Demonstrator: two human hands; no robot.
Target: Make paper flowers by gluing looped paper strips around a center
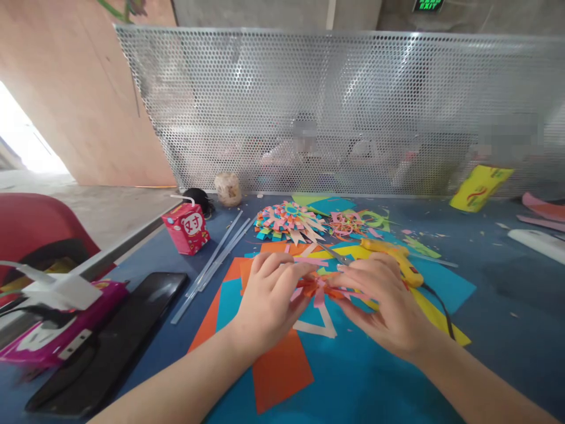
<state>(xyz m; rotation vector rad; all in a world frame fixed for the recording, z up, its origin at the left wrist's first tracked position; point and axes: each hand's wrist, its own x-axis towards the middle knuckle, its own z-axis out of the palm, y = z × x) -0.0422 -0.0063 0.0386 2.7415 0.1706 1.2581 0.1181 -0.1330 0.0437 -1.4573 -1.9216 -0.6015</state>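
Note:
Between my two hands is a small orange and pink paper flower (318, 287), made of thin strips spreading from its middle. My left hand (276, 288) pinches its left side, fingers curled, while my right hand (386, 300) grips the strips on the right. A white folded paper strip (324, 327) lies just under the flower on a blue sheet (353, 371). Close behind my right hand rests a yellow hot glue gun (408, 271), partly covered by it. Scissors (339, 255) lie beyond the fingertips. Farther back sits a layered multicoloured paper rosette (289, 221) with pale ribbon tails.
Clear glue sticks (216, 259), a red drink carton (188, 228), a black phone (119, 335) and a magenta power strip (75, 330) are at left. Paper scraps (353, 224) lie behind. A yellow packet (479, 187) stands at right. A perforated metal screen (265, 106) borders the table.

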